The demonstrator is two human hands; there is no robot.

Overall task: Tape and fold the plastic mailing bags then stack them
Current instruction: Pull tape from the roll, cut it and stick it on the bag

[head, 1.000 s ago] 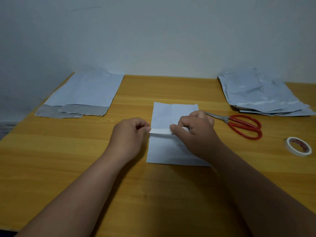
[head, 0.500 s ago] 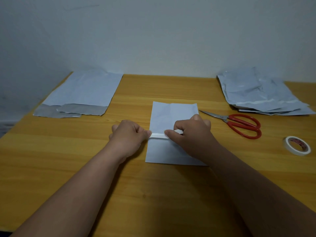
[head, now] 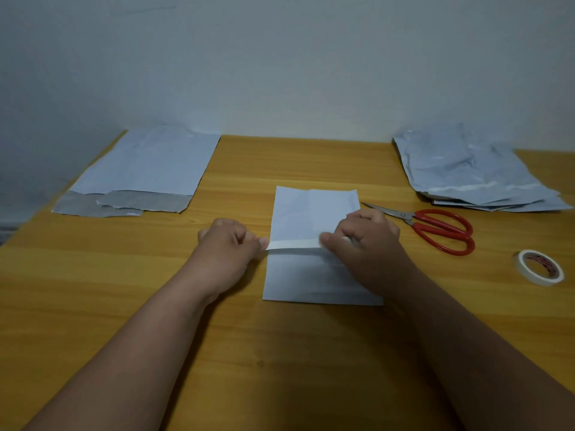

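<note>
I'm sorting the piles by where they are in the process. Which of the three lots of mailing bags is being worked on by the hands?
The single folded bag at the table's middle: the left hand and right hand pinch its tape strip. The left pile and right pile lie untouched.

Scissors [head: 435,227] beside right hand [head: 367,241]

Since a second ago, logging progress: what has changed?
Both hands, left and right, slid slightly toward the person, drawing the tape strip down the folded bag. Both keep pinching it. Scissors, tape roll and both piles unchanged.
</note>
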